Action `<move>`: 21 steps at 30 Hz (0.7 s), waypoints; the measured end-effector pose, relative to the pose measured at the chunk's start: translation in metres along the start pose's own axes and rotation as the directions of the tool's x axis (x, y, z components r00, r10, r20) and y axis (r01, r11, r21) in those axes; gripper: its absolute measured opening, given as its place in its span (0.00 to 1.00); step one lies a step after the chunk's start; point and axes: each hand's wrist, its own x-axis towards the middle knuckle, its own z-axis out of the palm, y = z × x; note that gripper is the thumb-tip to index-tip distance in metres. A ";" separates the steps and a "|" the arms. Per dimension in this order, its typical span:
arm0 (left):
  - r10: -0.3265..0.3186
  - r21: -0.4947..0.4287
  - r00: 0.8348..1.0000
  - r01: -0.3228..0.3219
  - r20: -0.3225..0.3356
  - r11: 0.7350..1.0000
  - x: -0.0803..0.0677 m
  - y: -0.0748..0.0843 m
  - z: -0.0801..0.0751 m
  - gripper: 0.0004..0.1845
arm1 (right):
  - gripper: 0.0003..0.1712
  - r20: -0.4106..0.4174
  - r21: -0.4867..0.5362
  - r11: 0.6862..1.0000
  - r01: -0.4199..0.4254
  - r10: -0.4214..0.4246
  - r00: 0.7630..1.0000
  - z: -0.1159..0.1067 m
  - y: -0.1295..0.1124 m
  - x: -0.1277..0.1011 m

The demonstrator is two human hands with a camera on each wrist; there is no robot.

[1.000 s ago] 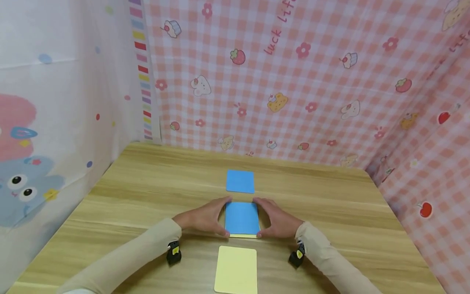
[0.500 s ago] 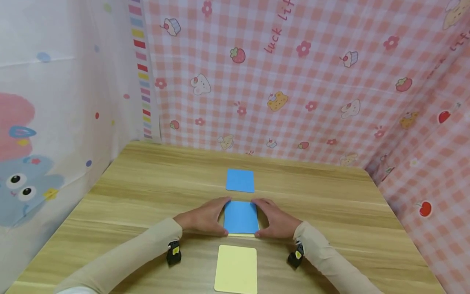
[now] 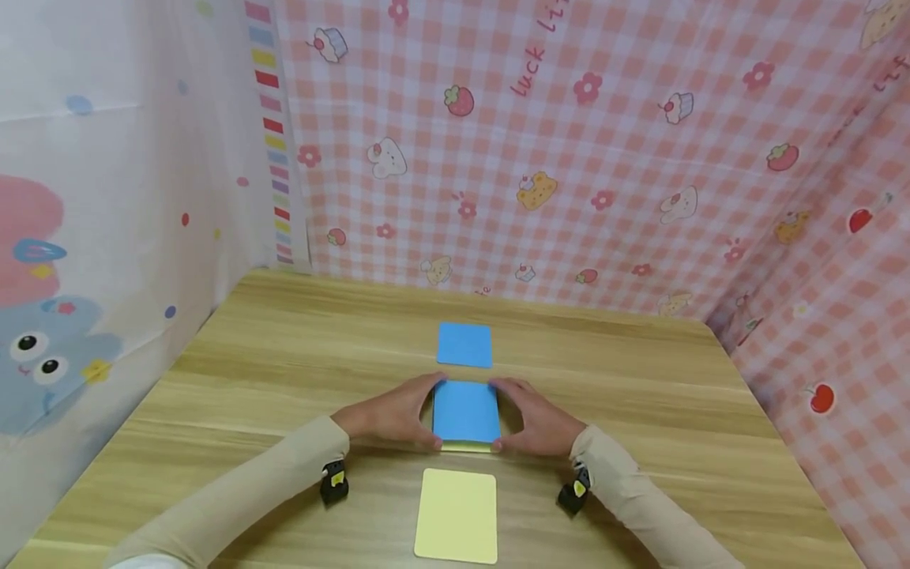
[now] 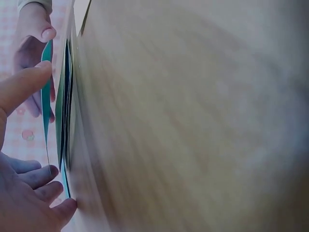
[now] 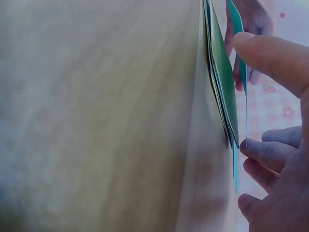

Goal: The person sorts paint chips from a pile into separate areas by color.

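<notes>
Wooden tabletop, pink gingham backdrop. Blue card stack lies centre, on a yellow card. Left hand and right hand pinch its side edges, fingers curled. Judged light, thin, flexible, slippery; hold by edges.

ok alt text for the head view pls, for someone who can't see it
Two hands, left hand and right hand, hold a blue card by its side edges over a yellow card on a wooden table. Another blue card lies beyond, another yellow card nearer; pink checked cloth hangs behind.
</notes>
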 end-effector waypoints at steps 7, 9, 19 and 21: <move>0.002 0.024 1.000 -0.002 0.004 1.000 -0.003 0.004 -0.002 0.59 | 0.60 -0.016 -0.017 1.000 0.017 -0.017 1.000 -0.002 -0.003 -0.001; 0.004 0.020 1.000 -0.004 0.002 1.000 -0.003 0.004 -0.002 0.59 | 0.60 -0.018 -0.017 1.000 0.014 -0.015 1.000 -0.002 -0.003 -0.002; -0.008 0.030 1.000 0.008 -0.003 1.000 0.000 0.004 -0.004 0.60 | 0.60 -0.019 -0.011 1.000 -0.005 0.005 1.000 -0.005 -0.006 -0.002; -0.009 0.028 1.000 0.009 0.000 1.000 0.000 0.004 -0.005 0.60 | 0.59 -0.022 -0.008 1.000 -0.005 0.005 1.000 -0.006 -0.007 -0.003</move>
